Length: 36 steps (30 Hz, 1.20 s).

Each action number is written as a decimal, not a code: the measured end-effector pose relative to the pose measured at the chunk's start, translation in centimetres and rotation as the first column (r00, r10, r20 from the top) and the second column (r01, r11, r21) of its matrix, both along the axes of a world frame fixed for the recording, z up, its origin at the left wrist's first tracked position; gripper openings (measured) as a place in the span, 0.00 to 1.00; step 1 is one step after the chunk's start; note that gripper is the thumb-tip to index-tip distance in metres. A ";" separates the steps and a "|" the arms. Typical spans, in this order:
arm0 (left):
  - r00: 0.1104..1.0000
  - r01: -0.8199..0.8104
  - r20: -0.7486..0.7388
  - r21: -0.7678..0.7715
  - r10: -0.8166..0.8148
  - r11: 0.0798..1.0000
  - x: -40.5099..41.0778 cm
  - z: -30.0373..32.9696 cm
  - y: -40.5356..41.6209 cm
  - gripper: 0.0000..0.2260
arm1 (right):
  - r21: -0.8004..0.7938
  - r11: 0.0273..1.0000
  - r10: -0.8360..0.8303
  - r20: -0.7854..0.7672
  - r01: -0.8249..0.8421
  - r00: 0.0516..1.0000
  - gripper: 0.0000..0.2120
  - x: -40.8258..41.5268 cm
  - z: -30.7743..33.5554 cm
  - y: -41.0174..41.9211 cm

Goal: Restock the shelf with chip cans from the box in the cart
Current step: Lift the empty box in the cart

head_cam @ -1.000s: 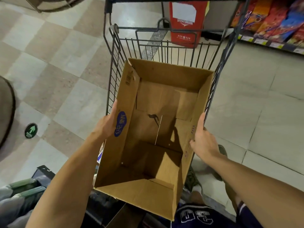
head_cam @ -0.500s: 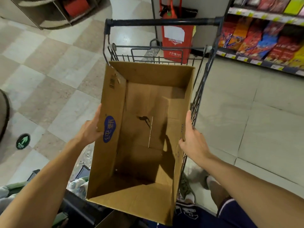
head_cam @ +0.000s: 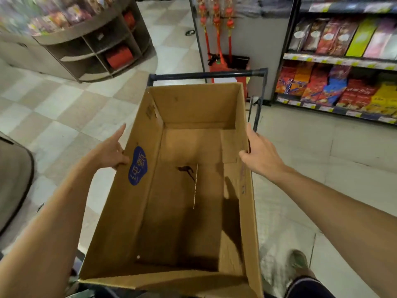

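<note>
An empty brown cardboard box [head_cam: 189,211] with a blue label on its left wall is held between my two hands, above the black wire cart [head_cam: 206,75]. My left hand [head_cam: 109,149] presses flat against the outside of the left wall, index finger straight. My right hand [head_cam: 262,155] grips the right wall's rim, thumb hooked inside and fingers outside. No chip cans show in the box. Only the cart's front bar and right upright are visible past the box.
A shelf [head_cam: 339,61] with snack packs runs along the right. A curved display stand [head_cam: 96,50] stands at the back left. A red bag [head_cam: 242,81] and hanging red decorations sit behind the cart. My shoe [head_cam: 298,263] is on the tiled floor.
The box has risen out of the cart between both hands, and my view has tilted up, showing more shelf and display stand.
</note>
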<state>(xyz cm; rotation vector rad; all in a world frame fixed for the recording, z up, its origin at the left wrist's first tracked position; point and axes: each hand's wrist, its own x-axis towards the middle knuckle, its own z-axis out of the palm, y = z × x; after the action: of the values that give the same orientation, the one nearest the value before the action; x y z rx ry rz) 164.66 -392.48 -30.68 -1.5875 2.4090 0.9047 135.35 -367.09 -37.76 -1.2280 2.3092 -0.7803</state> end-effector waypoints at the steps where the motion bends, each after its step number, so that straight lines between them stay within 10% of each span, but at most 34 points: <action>1: 1.000 -0.010 -0.012 0.012 0.011 1.000 -0.5 0.8 0.5 0.48 | -0.006 1.000 0.026 0.017 -0.026 1.000 0.31 -1.3 1.3 0.0; 19: 0.952 -0.113 -0.302 -0.217 0.043 0.970 -9.8 13.7 17.5 0.42 | -0.119 0.973 0.184 -0.131 -0.200 0.974 0.28 -14.9 13.5 11.9; 36: 0.835 0.100 -0.486 -0.323 -0.256 0.941 -30.5 12.9 29.6 0.41 | -0.209 0.969 -0.170 -0.168 0.133 0.971 0.29 -28.3 16.9 32.7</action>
<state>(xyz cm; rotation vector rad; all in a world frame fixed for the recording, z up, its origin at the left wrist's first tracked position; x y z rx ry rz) 134.13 -362.86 -17.81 -1.2696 3.1332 1.1100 107.01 -334.43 -20.91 -1.2641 2.5513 -1.0081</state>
